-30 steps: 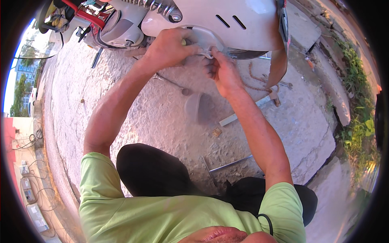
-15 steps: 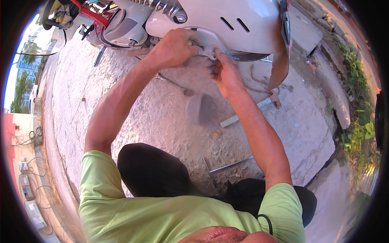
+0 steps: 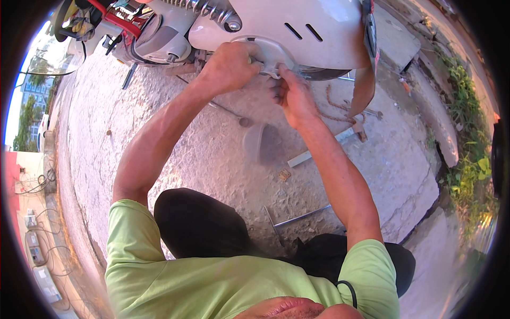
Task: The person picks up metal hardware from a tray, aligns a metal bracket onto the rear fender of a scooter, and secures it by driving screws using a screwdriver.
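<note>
A white scooter (image 3: 324, 45) stands at the far side, a coil spring shock absorber (image 3: 210, 11) showing along its top edge. Under the scooter's side panel is a pale grey curved cover (image 3: 279, 52), and both my hands are at its lower edge. My left hand (image 3: 234, 66) grips its left part with curled fingers; the fingertips are partly hidden. My right hand (image 3: 292, 93) pinches the lower right edge between thumb and fingers. A grey cup-shaped plastic piece (image 3: 262, 143) lies on the ground just below my hands.
On the rough concrete (image 3: 212, 154) lie a long-handled wrench (image 3: 227, 110), a flat metal bar (image 3: 321, 149), a brown rope (image 3: 334, 109) and a T-shaped metal tool (image 3: 297, 217) near my knees. Plants (image 3: 470, 165) line the right edge beyond a broken slab.
My left hand has shifted slightly downward along the cover. My right hand keeps its pinch in nearly the same place. The whole view has moved a little.
</note>
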Available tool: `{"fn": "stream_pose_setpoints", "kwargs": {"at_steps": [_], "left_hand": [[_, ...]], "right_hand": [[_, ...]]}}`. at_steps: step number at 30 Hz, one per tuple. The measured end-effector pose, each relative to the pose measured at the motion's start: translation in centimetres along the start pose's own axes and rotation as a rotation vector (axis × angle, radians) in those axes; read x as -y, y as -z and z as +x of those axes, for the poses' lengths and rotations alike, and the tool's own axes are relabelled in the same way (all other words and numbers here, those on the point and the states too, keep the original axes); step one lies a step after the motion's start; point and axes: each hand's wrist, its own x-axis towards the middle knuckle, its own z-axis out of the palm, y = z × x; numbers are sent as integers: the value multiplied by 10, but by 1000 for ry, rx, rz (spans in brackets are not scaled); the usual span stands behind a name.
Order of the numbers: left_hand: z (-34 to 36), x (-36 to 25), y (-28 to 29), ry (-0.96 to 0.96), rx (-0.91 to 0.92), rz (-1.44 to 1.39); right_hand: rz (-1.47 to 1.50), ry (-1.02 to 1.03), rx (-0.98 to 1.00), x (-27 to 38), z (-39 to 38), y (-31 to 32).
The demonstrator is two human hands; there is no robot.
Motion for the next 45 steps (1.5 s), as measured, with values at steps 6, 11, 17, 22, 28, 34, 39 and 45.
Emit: {"fn": "stream_pose_setpoints", "kwargs": {"at_steps": [6,11,17,22,28,34,39,45], "left_hand": [[-1,2,-1,90,31,-63],[0,4,-7,23,-38,0],[-1,7,-4,7,-35,-122],[-3,3,-8,124,-31,-97],[-7,4,-5,131,28,-260],[-3,15,-17,-22,-122,3],[0,20,-19,-65,-86,38],[-6,6,-16,92,-103,-65]], "right_hand": [[2,-3,-11,0,0,0],[6,1,-11,0,0,1],[2,-5,-7,0,2,2],[6,4,-2,0,0,1],[8,-3,-4,-1,1,2],[25,-18,-17,-11,10,12],[89,-37,-7,-8,9,11],[130,-15,45,-6,6,10]]}}
